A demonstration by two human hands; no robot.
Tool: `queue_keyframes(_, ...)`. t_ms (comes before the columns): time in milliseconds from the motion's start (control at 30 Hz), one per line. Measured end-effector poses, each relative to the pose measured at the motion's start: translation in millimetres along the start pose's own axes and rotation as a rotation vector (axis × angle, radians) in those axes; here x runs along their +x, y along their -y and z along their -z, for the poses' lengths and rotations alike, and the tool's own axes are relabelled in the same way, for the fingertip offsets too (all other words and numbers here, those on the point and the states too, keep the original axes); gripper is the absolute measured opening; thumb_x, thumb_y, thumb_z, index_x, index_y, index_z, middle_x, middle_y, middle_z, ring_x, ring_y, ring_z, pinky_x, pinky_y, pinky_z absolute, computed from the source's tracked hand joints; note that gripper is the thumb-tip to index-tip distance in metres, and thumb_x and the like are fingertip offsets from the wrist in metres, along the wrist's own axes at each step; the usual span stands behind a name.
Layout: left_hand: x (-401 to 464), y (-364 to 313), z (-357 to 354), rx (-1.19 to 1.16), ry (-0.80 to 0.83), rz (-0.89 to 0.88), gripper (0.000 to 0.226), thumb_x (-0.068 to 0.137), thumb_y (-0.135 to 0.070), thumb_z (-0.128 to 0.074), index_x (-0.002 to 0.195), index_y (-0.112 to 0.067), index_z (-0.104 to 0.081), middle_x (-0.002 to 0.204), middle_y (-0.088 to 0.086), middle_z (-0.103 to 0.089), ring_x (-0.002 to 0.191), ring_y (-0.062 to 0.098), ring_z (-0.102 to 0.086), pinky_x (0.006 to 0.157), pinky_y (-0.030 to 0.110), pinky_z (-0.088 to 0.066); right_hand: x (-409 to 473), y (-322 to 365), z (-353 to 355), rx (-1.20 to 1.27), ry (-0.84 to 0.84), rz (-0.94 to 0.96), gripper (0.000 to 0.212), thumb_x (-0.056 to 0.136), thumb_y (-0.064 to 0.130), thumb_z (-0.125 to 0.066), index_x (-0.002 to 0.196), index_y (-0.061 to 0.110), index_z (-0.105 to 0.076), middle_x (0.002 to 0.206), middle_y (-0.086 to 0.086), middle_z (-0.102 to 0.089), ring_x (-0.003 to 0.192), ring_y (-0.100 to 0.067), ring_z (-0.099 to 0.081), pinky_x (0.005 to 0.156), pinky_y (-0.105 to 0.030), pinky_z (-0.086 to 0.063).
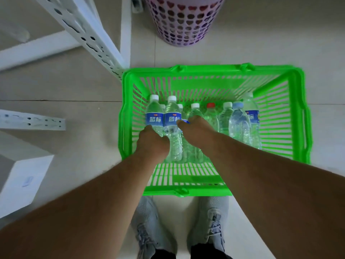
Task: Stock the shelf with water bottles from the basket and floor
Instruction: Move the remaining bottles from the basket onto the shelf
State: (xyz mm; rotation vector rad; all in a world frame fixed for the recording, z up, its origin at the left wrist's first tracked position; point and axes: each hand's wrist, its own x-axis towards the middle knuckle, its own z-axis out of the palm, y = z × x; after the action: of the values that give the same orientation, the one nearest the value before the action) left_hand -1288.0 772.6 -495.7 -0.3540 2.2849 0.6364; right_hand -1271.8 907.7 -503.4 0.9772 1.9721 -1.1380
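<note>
A green plastic basket (302, 116) stands on the floor in front of my feet. Several clear water bottles stand in it, most with white caps, one with a red cap (211, 105). My left hand (152, 142) grips the leftmost blue-labelled bottle (154, 114) around its lower body. Beside it, my right hand (196, 130) reaches down among the bottles and curls around a bottle (195, 111) just right of a second blue-labelled bottle (172, 118). Its fingers are hidden behind the hand. The white metal shelf frame (87, 32) rises at the upper left.
A pink and purple laundry basket with heart-shaped holes (183, 21) stands beyond the green basket. White shelf beams (31, 121) and a white board (24, 182) lie to my left. My grey shoes (147, 227) are just behind the basket.
</note>
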Motion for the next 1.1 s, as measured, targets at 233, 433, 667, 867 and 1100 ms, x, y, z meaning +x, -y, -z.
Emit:
queue_keyframes(233,25.1,3.4,-19.4,0.037,-0.048,0.016,0.045,0.086,-0.02,-0.058,0.128,-0.01,-0.049,0.126,0.015,-0.057,0.111,0.036,-0.06,0.092,0.047,-0.052,39.8,-0.2,-17.2,0.065,0.03,-0.011,0.032,0.095,0.039,-0.052,0.093,0.008,-0.057,0.065,-0.001,-0.045,0.047,-0.014,-0.041,0.036,-0.015,-0.026)
queue_keyframes(433,25.8,14.0,-25.9,0.09,-0.165,-0.092,0.051,0.089,-0.014,-0.059,0.137,-0.006,-0.046,0.134,0.017,-0.05,0.124,0.034,-0.048,0.103,0.04,-0.04,62.5,-3.7,-14.6,0.041,-0.008,-0.021,0.039,0.095,0.048,-0.051,0.086,0.01,-0.055,0.067,-0.002,-0.048,0.051,-0.014,-0.046,0.042,-0.019,-0.031)
queue_keyframes(667,13.9,23.3,-29.9,0.117,-0.223,-0.403,0.048,0.089,-0.004,-0.058,0.136,-0.002,-0.052,0.132,0.017,-0.055,0.126,0.031,-0.048,0.107,0.027,-0.031,74.8,-7.0,-7.5,0.116,-0.001,-0.085,0.045,0.091,0.058,-0.054,0.089,0.014,-0.056,0.072,-0.001,-0.053,0.054,-0.013,-0.053,0.044,-0.018,-0.045)
queue_keyframes(867,32.3,9.2,-28.0,-0.033,-0.201,-0.101,0.051,0.091,-0.013,-0.058,0.138,0.001,-0.044,0.138,0.019,-0.048,0.129,0.032,-0.045,0.108,0.037,-0.036,76.3,-4.5,-23.1,0.135,0.03,-0.037,0.046,0.088,0.053,-0.062,0.097,0.008,-0.064,0.062,0.0,-0.053,0.048,-0.013,-0.051,0.047,-0.021,-0.042)
queue_keyframes(1100,41.1,2.0,-29.5,0.011,-0.173,-0.035,0.047,0.091,-0.022,-0.061,0.134,-0.008,-0.049,0.129,0.018,-0.048,0.114,0.036,-0.054,0.097,0.04,-0.043,85.3,-5.7,-19.3,0.115,0.015,-0.068,0.059,0.08,0.068,-0.062,0.09,0.011,-0.06,0.067,-0.002,-0.054,0.055,-0.016,-0.053,0.056,-0.027,-0.047)
